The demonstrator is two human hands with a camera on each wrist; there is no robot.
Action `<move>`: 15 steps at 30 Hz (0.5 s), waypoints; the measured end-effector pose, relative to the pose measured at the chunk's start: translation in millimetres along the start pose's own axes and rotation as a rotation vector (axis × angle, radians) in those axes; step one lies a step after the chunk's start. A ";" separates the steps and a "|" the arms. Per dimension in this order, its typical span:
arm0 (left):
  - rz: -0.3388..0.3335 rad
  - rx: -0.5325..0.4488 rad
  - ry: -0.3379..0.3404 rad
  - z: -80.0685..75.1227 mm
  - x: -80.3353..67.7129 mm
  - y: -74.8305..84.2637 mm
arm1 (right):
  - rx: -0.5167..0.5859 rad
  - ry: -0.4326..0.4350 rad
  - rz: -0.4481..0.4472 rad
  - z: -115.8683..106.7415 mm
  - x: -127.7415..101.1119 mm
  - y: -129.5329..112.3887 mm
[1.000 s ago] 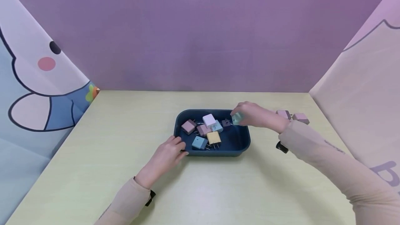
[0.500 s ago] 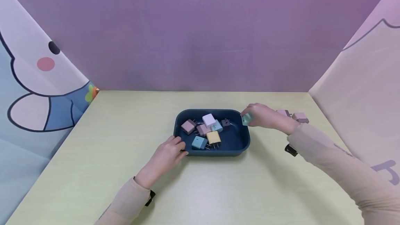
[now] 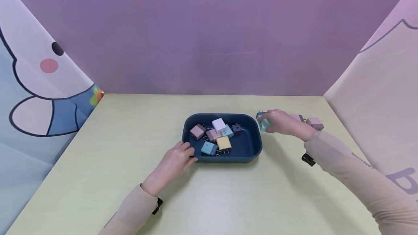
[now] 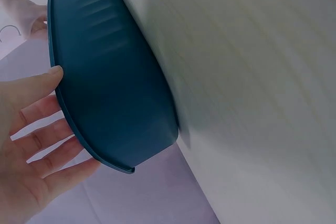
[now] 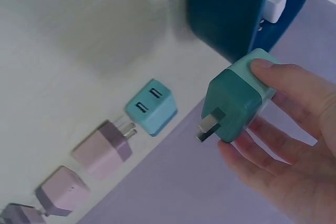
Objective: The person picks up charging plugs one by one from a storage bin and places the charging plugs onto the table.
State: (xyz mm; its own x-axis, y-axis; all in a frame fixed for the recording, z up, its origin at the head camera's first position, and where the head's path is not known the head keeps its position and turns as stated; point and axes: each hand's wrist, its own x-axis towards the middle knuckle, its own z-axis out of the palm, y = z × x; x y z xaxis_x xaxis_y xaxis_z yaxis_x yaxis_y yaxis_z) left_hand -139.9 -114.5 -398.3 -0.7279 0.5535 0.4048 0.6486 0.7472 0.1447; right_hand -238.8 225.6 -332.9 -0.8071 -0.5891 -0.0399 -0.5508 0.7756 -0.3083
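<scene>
My right hand (image 3: 280,122) pinches a mint-green USB charger (image 5: 239,93) just beyond the right end of a dark blue plastic bin (image 3: 238,159). The charger's darker prong end faces away from the palm. With thumb and fingers, my left hand (image 3: 174,159) holds the bin's rim at its front left corner. Several chargers lie loosely in the bin, among them a white charger (image 3: 218,124), a yellow charger (image 3: 224,143) and a blue charger (image 3: 208,148). On the table below the right hand is a light blue charger (image 5: 152,107) with two USB ports, hidden by the hand in the head view.
To the right of the bin, a row of chargers runs along the table, including a pink charger (image 3: 315,123) and another pink charger (image 5: 104,150). The pale table (image 3: 215,195) ends at a purple backdrop (image 3: 209,39), with printed cloth panels on both sides.
My right hand has moved right with the mint-green charger, from over the bin to beyond its right rim, and the prongs now point up and away. The left hand stays put.
</scene>
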 end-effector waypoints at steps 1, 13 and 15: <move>-0.001 0.001 -0.001 -0.1 0.1 0.0 | 0.008 -0.003 0.005 0.7 -0.4 1.0; 0.006 0.011 0.012 0.7 0.0 -0.5 | 0.029 -0.024 0.005 20.3 -1.9 15.2; 0.007 0.013 0.016 1.0 0.0 -0.7 | 0.026 -0.024 0.001 22.9 -1.9 16.4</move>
State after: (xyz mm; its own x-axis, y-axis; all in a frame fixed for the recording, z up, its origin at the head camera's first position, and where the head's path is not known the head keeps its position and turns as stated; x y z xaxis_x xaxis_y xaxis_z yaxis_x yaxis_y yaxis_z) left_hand -140.5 -114.7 -399.3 -0.7192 0.5531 0.4205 0.6511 0.7478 0.1301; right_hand -241.4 234.2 -359.6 -0.8021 -0.5939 -0.0627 -0.5441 0.7700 -0.3332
